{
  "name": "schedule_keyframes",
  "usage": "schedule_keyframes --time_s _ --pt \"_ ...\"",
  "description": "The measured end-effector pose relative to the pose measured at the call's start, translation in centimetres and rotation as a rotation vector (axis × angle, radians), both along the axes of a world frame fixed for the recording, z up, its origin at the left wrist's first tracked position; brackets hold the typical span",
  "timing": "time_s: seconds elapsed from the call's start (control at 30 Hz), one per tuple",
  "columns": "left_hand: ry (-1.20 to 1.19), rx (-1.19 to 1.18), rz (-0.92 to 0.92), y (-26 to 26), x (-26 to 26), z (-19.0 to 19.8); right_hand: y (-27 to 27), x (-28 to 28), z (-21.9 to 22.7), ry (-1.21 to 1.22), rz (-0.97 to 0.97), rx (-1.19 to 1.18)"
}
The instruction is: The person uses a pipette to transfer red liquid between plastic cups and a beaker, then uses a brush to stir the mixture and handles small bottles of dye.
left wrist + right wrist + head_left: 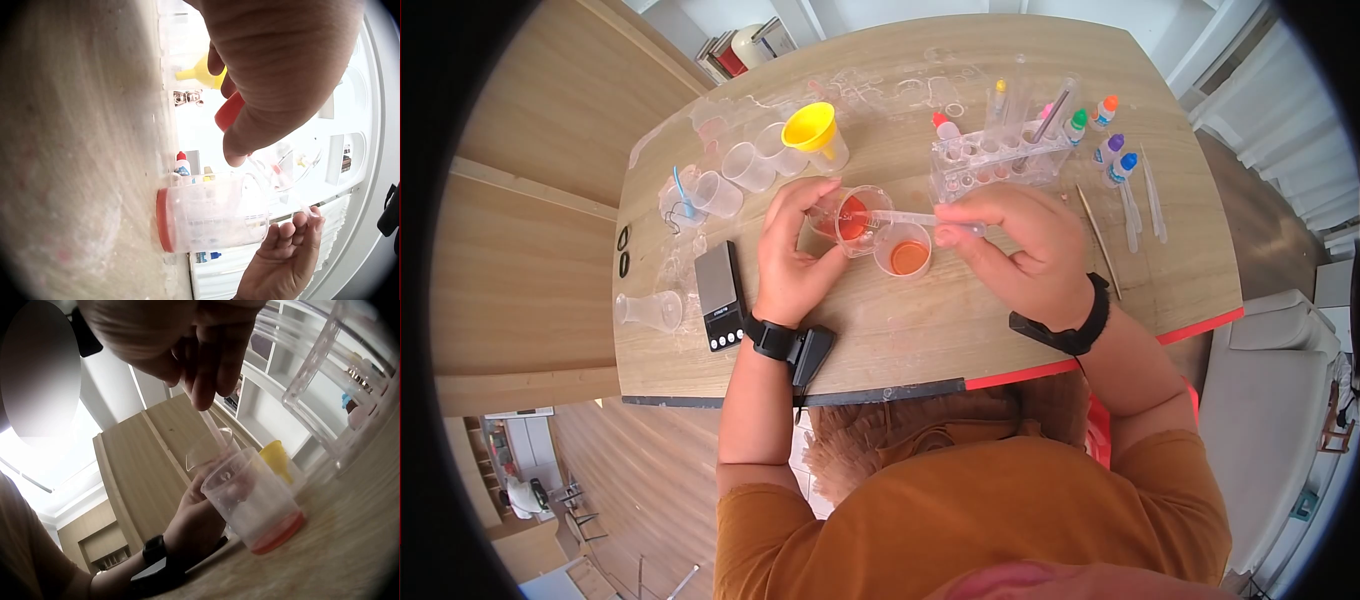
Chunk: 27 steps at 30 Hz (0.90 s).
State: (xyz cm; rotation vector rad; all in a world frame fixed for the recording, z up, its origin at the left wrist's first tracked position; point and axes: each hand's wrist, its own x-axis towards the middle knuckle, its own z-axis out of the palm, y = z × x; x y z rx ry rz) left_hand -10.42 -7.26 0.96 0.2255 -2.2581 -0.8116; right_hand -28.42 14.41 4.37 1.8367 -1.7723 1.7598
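My left hand (795, 250) grips a clear beaker (852, 216) of red liquid, tilted toward the right. Between the thumb and fingers of my right hand (1030, 245) a clear plastic dropper (903, 217) is pinched, its thin end reaching into the beaker's mouth. Just in front of the beaker stands a small clear cup (902, 255) with a shallow layer of orange-red liquid. In the left wrist view this cup (215, 215) is upright on the table, below the dropper. The right wrist view shows the beaker (206, 450) behind the cup, partly covered by it.
A yellow funnel (808, 128) sits in a cup at the back, beside several clear cups (748, 168). A scale (718, 280) and a flask (652, 312) lie left. Rightward are a test tube rack (1000, 160), dye bottles (1109, 150) and a thin stick (1098, 240).
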Motion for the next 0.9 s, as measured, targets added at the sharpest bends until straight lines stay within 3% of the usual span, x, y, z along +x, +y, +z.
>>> schedule_keyframes --time_s 0.9 --pt "0.002 -0.026 -0.003 -0.10 0.01 -0.01 0.06 0.44 0.58 -0.015 -0.026 0.028"
